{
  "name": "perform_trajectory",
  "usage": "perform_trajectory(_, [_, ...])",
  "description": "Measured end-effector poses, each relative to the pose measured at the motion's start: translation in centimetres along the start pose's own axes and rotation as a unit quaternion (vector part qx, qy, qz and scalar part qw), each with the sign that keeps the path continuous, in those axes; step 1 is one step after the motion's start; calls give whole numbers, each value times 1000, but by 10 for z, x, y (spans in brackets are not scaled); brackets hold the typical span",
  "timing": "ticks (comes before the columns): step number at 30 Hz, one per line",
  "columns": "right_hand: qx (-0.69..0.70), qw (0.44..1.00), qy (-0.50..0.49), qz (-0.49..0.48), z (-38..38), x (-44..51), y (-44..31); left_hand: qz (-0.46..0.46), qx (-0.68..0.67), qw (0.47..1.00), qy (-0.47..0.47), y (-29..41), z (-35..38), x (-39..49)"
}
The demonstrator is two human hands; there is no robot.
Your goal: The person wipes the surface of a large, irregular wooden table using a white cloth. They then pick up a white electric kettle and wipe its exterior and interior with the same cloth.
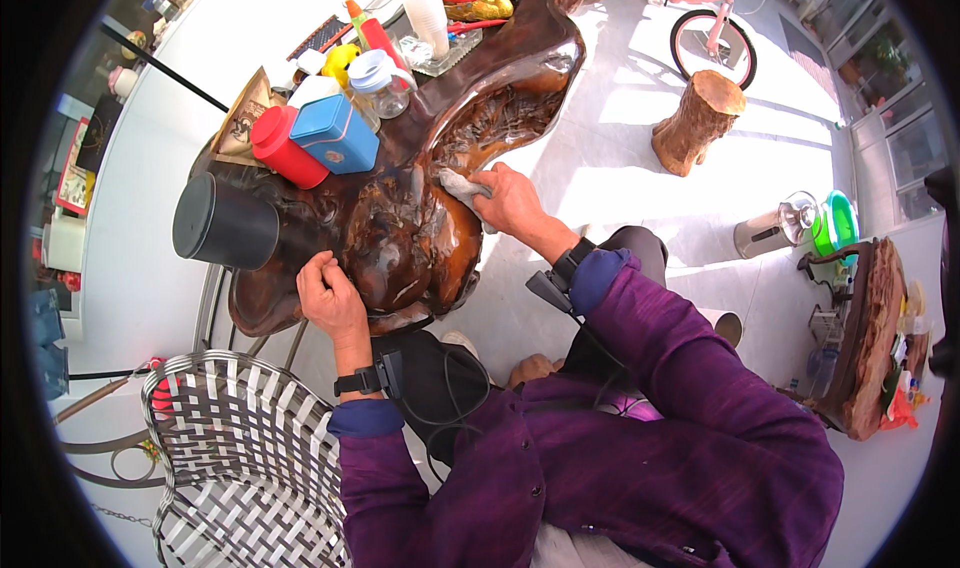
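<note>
A pale grey cloth point(459, 184) is bunched in my right hand point(514, 204). The hand presses it on the glossy carved edge of a dark brown root-wood table point(390, 193), beside a hollowed part of the wood. Farther left, my left hand point(331, 298) rests at the near edge of the same table with its fingers curled in, and nothing shows in it. Just beyond that hand lies a dark grey cylindrical canister point(225, 221). A red canister point(289, 146) and a blue tin box point(335, 132) stand farther back.
A lidded clear jar point(379, 84), a brown paper pouch point(244, 121) and stacked plastic cups point(422, 5) occupy the tabletop. A woven chair point(247, 448) is at my left. To the right are a log stool point(697, 121), a pink bicycle point(712, 31) and a metal canister point(776, 226).
</note>
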State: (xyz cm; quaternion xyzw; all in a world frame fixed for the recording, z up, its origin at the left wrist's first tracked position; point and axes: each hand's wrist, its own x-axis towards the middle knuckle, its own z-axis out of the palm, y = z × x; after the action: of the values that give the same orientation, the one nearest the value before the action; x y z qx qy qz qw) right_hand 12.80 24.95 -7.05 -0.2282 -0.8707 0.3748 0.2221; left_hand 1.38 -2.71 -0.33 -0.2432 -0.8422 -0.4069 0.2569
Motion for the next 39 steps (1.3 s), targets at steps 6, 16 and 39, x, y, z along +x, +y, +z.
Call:
perform_trajectory(6, [-43,999,-15,18,16,33,20,-7,-2,1000,-2,-1,1,-1])
perform_trajectory(16, [-2,990,40,132,10,70,73,-2,-4,1000,-4,0,-1,-1])
perform_trajectory(39, [-93,989,55,-102,-18,137,25,-18,-13,1000,-2,5,-1,-2])
